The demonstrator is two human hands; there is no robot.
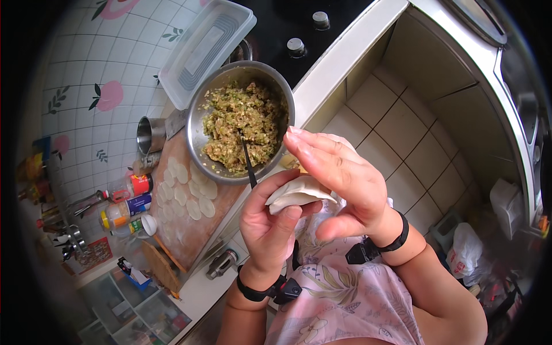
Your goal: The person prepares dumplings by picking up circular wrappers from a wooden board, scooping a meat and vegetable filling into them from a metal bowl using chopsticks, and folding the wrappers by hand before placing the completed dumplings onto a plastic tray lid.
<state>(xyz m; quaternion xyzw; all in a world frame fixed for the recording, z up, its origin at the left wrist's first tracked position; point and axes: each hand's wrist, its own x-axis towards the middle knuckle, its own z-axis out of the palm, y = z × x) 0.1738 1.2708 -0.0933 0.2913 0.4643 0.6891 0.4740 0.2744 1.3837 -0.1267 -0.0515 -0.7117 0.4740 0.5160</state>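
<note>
My left hand holds a folded dumpling between thumb and fingers. The white dough forms a half-moon, and a gap shows along the side facing me. Just right of it my right hand is raised with its fingers extended and the thumb apart, gripping nothing. Beyond both hands stands a steel mixing bowl of minced filling flecked with green. A dark utensil handle leans out of the filling over the near rim. Round dough wrappers lie on a floured wooden board to the left.
A clear plastic container sits behind the bowl, beside a black cooktop with knobs. A steel cup, jars and a rolling pin line the board's far side. Tiled floor lies right of the counter.
</note>
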